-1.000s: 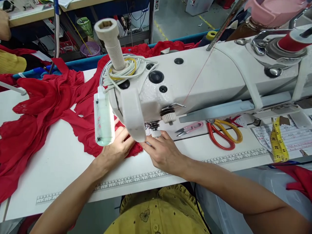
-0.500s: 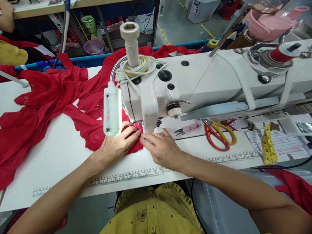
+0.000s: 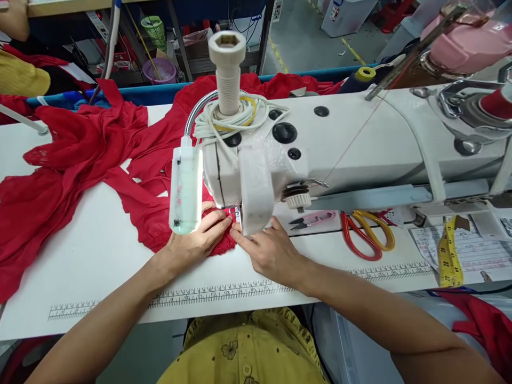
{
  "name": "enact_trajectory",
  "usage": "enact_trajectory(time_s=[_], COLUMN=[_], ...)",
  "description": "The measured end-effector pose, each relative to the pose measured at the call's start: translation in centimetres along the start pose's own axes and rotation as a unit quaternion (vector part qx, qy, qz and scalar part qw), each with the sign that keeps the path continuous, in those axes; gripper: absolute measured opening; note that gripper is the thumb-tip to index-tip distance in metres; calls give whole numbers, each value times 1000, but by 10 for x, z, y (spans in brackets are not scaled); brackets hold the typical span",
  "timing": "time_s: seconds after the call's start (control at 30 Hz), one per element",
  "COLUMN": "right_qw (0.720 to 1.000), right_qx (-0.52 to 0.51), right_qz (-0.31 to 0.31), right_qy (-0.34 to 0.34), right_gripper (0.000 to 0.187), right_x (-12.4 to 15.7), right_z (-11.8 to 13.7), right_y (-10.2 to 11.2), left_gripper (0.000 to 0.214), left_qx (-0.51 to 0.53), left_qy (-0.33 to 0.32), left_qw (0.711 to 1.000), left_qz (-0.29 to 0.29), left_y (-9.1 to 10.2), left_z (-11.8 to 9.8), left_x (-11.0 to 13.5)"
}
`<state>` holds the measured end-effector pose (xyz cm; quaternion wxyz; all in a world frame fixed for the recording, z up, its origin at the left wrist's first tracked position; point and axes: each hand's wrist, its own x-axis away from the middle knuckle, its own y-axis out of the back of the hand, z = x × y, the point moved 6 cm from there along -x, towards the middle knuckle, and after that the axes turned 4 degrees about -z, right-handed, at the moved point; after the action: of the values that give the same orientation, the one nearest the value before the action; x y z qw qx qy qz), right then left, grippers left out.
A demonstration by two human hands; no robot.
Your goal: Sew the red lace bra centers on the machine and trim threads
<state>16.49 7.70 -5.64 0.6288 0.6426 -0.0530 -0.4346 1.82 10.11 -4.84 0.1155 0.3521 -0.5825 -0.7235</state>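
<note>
Red lace-edged fabric (image 3: pixel 222 245) lies under the head of a white sewing machine (image 3: pixel 256 186), close by the presser foot. My left hand (image 3: pixel 196 234) rests on this fabric with its fingers together, pressing and gripping it just left of the needle area. From the right, my right hand (image 3: pixel 272 250) has its thumb and fingertips closed at the fabric's edge. Those fingertips almost meet my left ones. The machine head hides part of my right fingers and the needle. The rest of the red cloth (image 3: pixel 96 144) spreads leftward over the white table (image 3: pixel 100 256).
Pink-handled thread snips (image 3: pixel 314 218) and scissors (image 3: pixel 368 234) with red and yellow handles lie right of my hands. A lamp (image 3: pixel 186 189) hangs above my left hand. A yellow tape measure (image 3: pixel 450 253) lies over written paper. Another person's arm (image 3: pixel 14 21) shows at upper left.
The camera view has shifted slightly, so the machine appears larger and further right. Both hands stay on the red fabric in nearly the same place.
</note>
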Motion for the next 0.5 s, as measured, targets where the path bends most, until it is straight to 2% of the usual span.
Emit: enact_trajectory(time_s=[0.23,0.43,0.5], right_qw=[999,999,999], right_qx=[12,18,20], right_qz=[38,47,41], right_qy=[-12,-20,-17], right_gripper=[48,37,34], right_x=[-3,-4,-4], right_z=[-6,-7,-6], right_y=[-4,-5,-5], left_gripper=[29,27,27], left_qx=[-5,149,170], left_qy=[17,84,93], left_qw=[1000,983,979], left_qz=[2,-62,-56], left_y=[-7,-8,-10], left_z=[9,20,21], left_x=[-1,3,2])
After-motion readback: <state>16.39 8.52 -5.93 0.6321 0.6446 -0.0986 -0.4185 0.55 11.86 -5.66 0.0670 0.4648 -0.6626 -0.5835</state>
